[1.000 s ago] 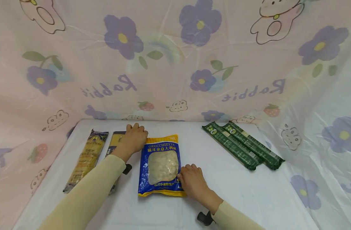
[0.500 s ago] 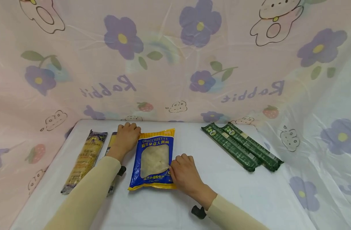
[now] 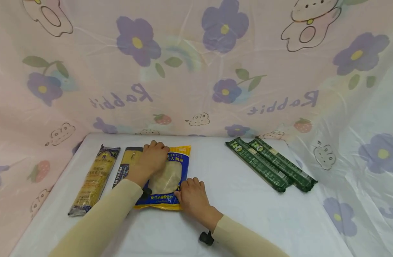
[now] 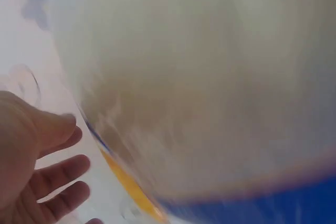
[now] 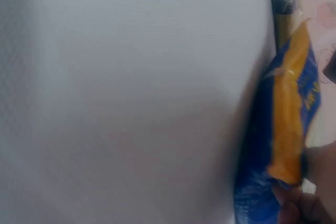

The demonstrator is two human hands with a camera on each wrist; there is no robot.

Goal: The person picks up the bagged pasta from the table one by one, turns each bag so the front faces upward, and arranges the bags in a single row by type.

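Observation:
A blue and yellow bag of orecchiette pasta [image 3: 165,178] with a clear window lies tilted near the table's middle. My right hand [image 3: 194,198] pinches its lower right edge; in the right wrist view, fingers [image 5: 310,211] curl at the bag's corner. Over the bag's upper left part is my left hand [image 3: 153,157]. In the left wrist view its fingers [image 4: 63,174] are spread and relaxed, apart from the bag's edge. A tan and dark pasta packet [image 3: 131,159] lies just left of the bag, partly hidden by my left hand and sleeve.
Farther left, a clear packet of long pasta [image 3: 95,178] lies slanted. Two green packets [image 3: 257,164] lie side by side at the back right. A patterned curtain [image 3: 196,71] stands behind the white-covered table [image 3: 267,221].
The orecchiette bag has slid left towards the tan packet, with the right hand moving along on its edge. The left hand shifted left, then came back right over the bag.

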